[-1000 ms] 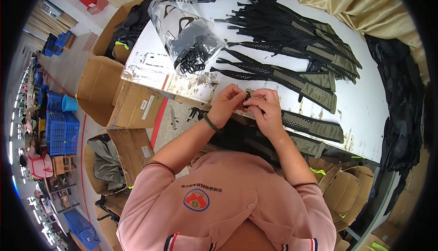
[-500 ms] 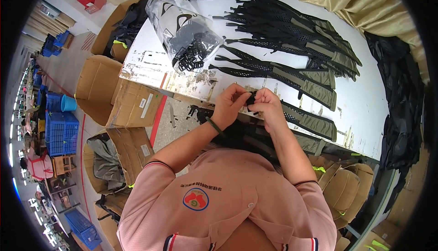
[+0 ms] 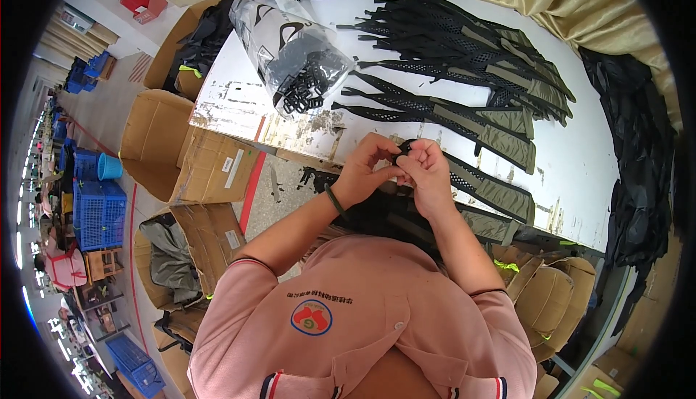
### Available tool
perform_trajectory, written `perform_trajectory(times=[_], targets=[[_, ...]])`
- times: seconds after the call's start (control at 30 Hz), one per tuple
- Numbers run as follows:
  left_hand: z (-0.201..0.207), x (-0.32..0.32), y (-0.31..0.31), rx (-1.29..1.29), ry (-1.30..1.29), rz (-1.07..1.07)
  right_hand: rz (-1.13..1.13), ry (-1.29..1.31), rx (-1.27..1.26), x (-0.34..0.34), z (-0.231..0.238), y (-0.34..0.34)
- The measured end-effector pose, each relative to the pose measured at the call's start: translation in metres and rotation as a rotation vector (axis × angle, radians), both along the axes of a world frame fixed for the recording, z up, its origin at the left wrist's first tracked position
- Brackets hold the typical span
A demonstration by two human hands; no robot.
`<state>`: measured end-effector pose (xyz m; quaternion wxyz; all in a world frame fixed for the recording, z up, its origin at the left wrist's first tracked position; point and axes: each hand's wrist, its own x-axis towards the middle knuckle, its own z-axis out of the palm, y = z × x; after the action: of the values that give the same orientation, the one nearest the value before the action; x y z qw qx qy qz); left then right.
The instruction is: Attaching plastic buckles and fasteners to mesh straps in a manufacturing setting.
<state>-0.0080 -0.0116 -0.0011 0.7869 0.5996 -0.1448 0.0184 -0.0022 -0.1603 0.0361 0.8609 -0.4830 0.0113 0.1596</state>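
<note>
Pinching a small black piece in the head view, your left hand and right hand meet over the near edge of the white table. Both hands grip it with bent fingers, maybe because it is so little and could slip. Your fingers hide most of it, so I can't tell its shape. A black and green strip lies just beside your right hand; I can't tell if it joins the piece. Past your hands, more strips lie in a fanned pile, perhaps so they are easy to pick up one by one. Over to the left, a clear bag of black buckles lies on the table, likely to keep them together.
</note>
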Motion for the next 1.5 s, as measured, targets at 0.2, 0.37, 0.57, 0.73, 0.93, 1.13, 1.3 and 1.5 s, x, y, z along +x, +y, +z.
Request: perform_trajectory(times=[0.2, 0.37, 0.57, 0.73, 0.93, 1.13, 1.3, 1.5], targets=[[0.014, 0.004, 0.008, 0.371, -0.197, 0.026, 0.097, -0.328, -0.598, 0.022, 0.005, -0.021], [0.012, -0.005, 0.007, 0.379, -0.117, -0.084, 0.261, -0.409, -0.783, 0.028, 0.011, -0.024], [0.023, -0.031, 0.017, -0.235, 0.381, -0.333, 0.401, -0.207, -0.475, 0.036, 0.016, -0.034], [0.013, -0.061, 0.086, 0.166, 0.803, -0.290, -0.081, -0.867, -1.627, 0.085, -0.018, -0.101], [0.019, -0.040, 0.079, 0.848, 0.414, -0.057, -0.102, -1.000, -1.698, 0.093, -0.035, -0.115], [0.008, 0.019, 0.022, -0.454, 0.895, -0.124, -0.031, -1.151, -1.496, 0.045, 0.014, -0.092], [-0.032, 0.043, 0.032, -0.526, 0.727, 0.080, 0.031, -1.108, -1.571, 0.017, 0.010, -0.138], [-0.030, 0.028, 0.036, -0.188, 0.652, 0.165, 0.191, -0.726, -1.845, 0.007, 0.005, -0.160]])
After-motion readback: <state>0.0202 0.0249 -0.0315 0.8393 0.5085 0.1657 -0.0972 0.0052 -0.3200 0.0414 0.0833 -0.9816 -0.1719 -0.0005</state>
